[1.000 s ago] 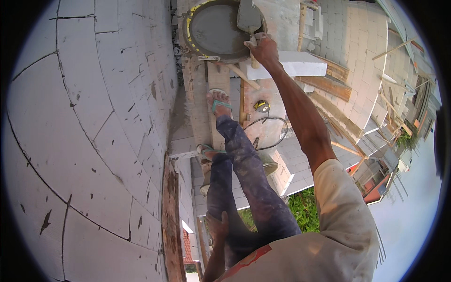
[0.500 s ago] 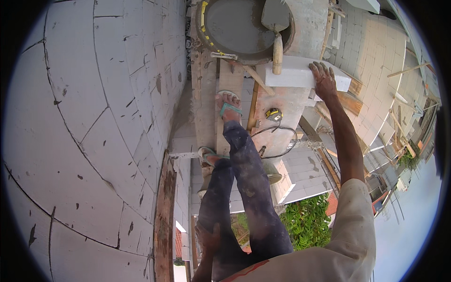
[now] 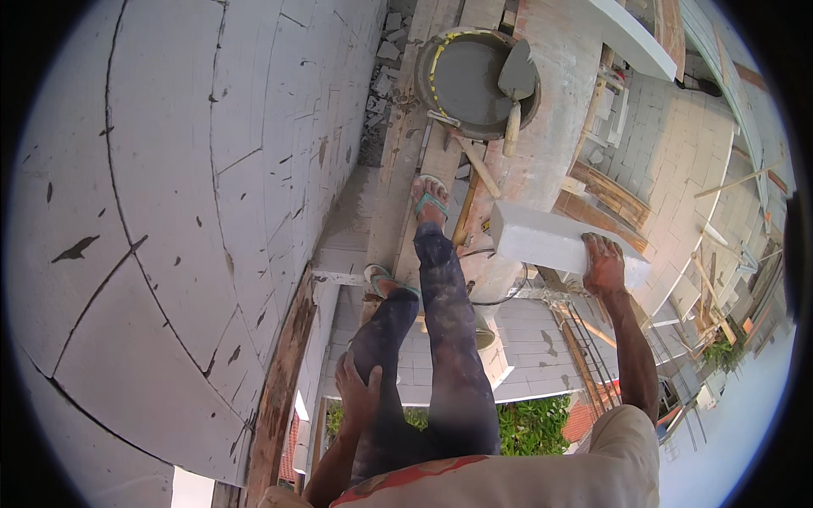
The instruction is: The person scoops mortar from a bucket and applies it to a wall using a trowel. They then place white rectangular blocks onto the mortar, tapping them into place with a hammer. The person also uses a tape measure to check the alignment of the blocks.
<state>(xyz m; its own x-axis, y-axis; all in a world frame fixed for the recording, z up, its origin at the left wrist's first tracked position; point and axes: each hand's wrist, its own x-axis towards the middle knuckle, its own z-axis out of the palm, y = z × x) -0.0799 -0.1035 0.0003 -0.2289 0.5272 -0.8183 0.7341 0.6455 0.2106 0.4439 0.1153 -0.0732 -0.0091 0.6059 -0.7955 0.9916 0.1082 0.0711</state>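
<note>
My right hand (image 3: 604,264) is closed over the top edge of a long white building block (image 3: 546,240). The block hangs above the boards at the right and hides most of a yellow and black tape measure (image 3: 486,226). My left hand (image 3: 359,391) rests on my left leg near the knee, fingers spread and holding nothing. Beyond my feet stands a round bucket (image 3: 423,74) of wet grey mortar. A trowel (image 3: 518,72) with a wooden handle leans across its right rim.
A white block wall (image 3: 195,212) rises along my left. My sandaled feet stand on narrow planks (image 3: 398,190). Near the bucket lies a hammer-like tool (image 3: 478,165) with a wooden handle. A drop with green leaves (image 3: 533,427) opens below. Loose timber (image 3: 622,193) lies at the right.
My right hand has lifted the white block away from beside the bucket and brought it nearer to me, covering the tape measure. The view has shifted; my left hand stays on my leg.
</note>
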